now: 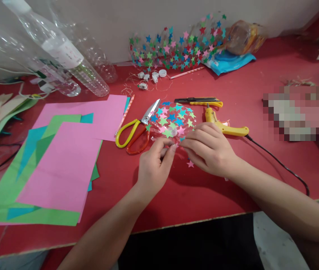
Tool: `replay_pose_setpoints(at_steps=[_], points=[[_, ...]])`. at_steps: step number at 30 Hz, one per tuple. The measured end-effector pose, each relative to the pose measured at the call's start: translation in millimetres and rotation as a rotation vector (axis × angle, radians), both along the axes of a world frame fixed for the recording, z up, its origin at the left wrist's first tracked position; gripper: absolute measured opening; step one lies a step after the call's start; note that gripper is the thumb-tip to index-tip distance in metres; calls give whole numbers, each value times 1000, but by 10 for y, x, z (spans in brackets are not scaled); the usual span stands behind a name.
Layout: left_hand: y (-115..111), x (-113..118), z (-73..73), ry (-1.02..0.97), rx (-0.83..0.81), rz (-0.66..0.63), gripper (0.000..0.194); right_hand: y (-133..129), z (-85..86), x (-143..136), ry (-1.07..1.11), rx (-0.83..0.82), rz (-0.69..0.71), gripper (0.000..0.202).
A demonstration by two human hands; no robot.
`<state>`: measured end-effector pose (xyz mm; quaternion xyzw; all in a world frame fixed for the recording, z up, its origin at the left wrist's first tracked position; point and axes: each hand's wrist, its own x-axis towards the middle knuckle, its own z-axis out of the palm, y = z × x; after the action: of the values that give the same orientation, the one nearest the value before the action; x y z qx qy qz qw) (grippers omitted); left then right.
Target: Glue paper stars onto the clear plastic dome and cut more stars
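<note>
My left hand [155, 161] pinches a small pink paper piece [176, 145], possibly a star, between thumb and forefinger. Close against it, my right hand [211, 150] has its fingers curled together at the same spot; what its fingertips grip is hidden. Just beyond both hands lies a clear plastic piece covered in coloured stars [172, 118], partly covered by my right hand. One loose pink star [190, 164] rests below my fingers. Scissors [138, 131] with yellow and red handles lie to the left. A yellow glue gun [229, 129] is beside my right hand, with a utility knife [201, 101] behind it.
Coloured paper sheets [60, 165] are stacked at left, a striped pencil [125, 114] beside them. Plastic bottles [72, 62] lean at the back left. Star-covered bottles [176, 47], small light units with thin wire [146, 77] and a blue packet [229, 62] line the wall.
</note>
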<state>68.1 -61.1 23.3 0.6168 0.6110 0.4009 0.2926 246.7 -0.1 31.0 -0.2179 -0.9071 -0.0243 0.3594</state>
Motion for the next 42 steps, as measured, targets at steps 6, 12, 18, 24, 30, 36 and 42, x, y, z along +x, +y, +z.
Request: replay_pose_setpoints(at_steps=[6,12,18,24,30,36,42], points=[[-9,-2,-12,4,-23,-41,16,-6,-17,-10,13,-12,-21,10],[-22,4,-23,43,-12,-79,14,-18,-27,-61,29,-25,-84,10],[-27,29,0,145,49,-62,13,-21,-54,-95,39,-48,-109,11],[-26,30,-3,160,56,-19,12,-17,-60,-113,15,-113,-100,14],[-20,-1,-7,276,192,-3,19,-19,-88,-128,34,-69,-118,10],[-37,-50,36,357,372,61,12,-16,-58,-116,81,-53,-100,11],[4,-154,69,196,422,180,8,35,-11,-21,131,-20,-133,16]])
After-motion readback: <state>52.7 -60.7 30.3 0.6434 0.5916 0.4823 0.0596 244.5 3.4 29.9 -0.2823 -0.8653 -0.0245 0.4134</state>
